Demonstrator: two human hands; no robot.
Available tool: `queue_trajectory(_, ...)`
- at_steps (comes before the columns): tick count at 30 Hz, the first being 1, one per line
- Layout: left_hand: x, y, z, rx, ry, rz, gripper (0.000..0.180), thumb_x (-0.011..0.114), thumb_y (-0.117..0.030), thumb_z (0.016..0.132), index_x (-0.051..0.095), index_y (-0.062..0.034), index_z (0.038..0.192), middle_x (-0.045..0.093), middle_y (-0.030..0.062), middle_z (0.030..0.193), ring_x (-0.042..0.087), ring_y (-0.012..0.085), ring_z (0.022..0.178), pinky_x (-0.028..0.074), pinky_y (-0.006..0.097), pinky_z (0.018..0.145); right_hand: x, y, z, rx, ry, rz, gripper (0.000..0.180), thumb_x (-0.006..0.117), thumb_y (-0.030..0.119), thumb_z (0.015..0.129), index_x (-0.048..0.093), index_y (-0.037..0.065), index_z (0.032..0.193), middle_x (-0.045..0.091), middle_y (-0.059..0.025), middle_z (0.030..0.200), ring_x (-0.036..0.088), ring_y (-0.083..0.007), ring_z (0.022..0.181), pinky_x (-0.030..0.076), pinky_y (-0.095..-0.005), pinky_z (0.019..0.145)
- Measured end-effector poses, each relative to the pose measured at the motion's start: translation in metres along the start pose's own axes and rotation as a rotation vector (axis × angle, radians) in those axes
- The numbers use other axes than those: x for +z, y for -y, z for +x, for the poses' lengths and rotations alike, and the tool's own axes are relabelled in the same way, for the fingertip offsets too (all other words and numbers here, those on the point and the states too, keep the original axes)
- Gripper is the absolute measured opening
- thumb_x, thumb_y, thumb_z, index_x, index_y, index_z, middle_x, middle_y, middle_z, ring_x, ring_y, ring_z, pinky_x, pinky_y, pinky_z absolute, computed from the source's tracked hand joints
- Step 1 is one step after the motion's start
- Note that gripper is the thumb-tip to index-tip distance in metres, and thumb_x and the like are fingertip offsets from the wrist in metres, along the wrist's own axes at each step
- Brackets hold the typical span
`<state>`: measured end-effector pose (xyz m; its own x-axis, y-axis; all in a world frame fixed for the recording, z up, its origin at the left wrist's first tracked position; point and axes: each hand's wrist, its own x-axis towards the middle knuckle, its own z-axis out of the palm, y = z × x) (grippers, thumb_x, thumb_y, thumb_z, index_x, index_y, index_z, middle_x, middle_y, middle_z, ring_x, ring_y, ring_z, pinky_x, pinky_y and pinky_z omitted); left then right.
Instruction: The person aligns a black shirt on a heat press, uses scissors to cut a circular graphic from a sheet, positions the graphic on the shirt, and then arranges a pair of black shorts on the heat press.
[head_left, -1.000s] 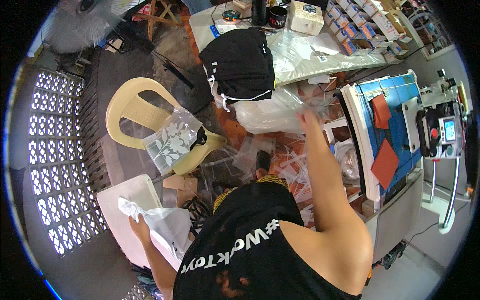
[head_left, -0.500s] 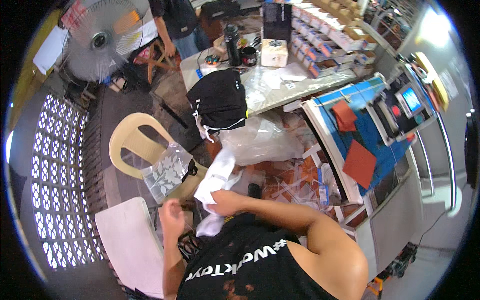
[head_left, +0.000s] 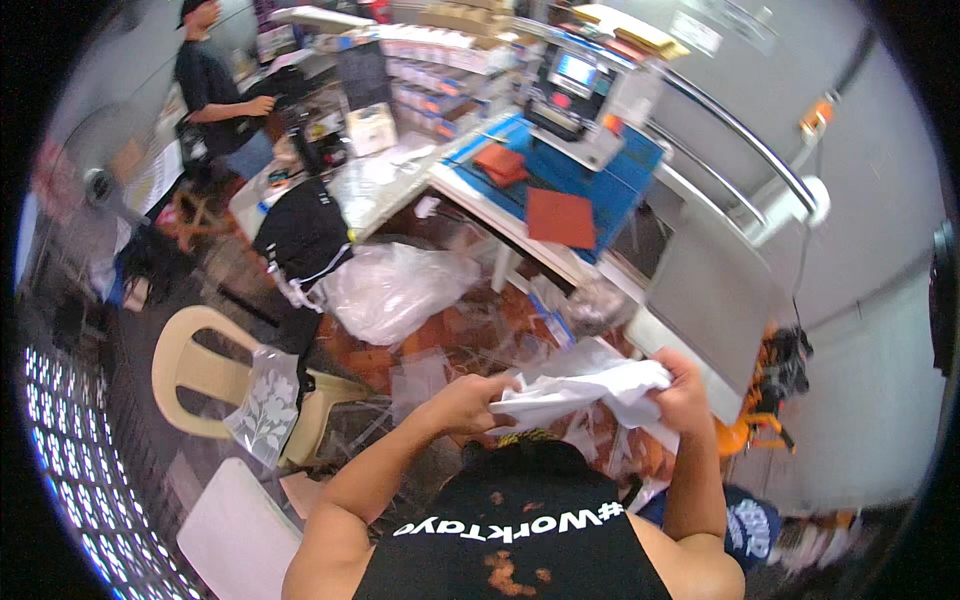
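A crumpled piece of white cloth (head_left: 585, 388) is stretched between my two hands in front of my body, above the floor. My left hand (head_left: 475, 402) grips its left end, with the thumb and fingers closed on the edge. At the other end, my right hand (head_left: 684, 392) is closed on the bunched fabric. The cloth has loose folds, and a corner hangs down beside the right hand. Whether it is a garment cannot be made out.
A blue-topped press table (head_left: 610, 195) with a machine and red pads (head_left: 560, 218) stands ahead. Clear plastic bags (head_left: 400, 290) and scraps lie on the floor. A cream chair (head_left: 190, 350) is at left. Black fabric (head_left: 300, 235) lies on another table; a person (head_left: 215, 95) stands beyond.
The view has turned to the right. Before, only the right hand held the white cloth and the left was free; now both hands hold it, spread between them.
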<state>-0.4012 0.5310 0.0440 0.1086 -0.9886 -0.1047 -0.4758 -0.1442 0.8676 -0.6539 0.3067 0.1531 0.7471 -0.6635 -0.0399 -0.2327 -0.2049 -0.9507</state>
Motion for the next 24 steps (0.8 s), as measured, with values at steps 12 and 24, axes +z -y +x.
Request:
queue_trajectory(12, -0.004, -0.105, 0.165, 0.239, 0.132, 0.239, 0.027, 0.082, -0.014, 0.079, 0.064, -0.0062, 0.098, 0.072, 0.0132, 0.091, 0.07, 0.0302, 0.088, 0.053, 0.038, 0.073, -0.212, -0.024, -0.108, 0.042, -0.923, -0.721, 0.029, 0.053, -0.016, 0.072, 0.067, -0.002, 0.094, 0.068, -0.0086, 0.088, 0.066, -0.0171, 0.083, 0.052, -0.0289, 0.076)
queue_trajectory(24, -0.053, -0.242, 0.46, 0.4, -0.072, 0.204, 0.023, 0.068, 0.004, 0.081, 0.048, -0.0046, 0.088, 0.047, -0.0014, 0.082, 0.046, 0.0083, 0.079, 0.04, 0.025, 0.068, -0.459, -0.045, 0.032, 0.175, -0.95, -0.613, 0.032, 0.067, 0.031, 0.094, 0.071, 0.0, 0.101, 0.069, -0.0065, 0.087, 0.061, -0.0148, 0.081, 0.049, -0.0309, 0.077)
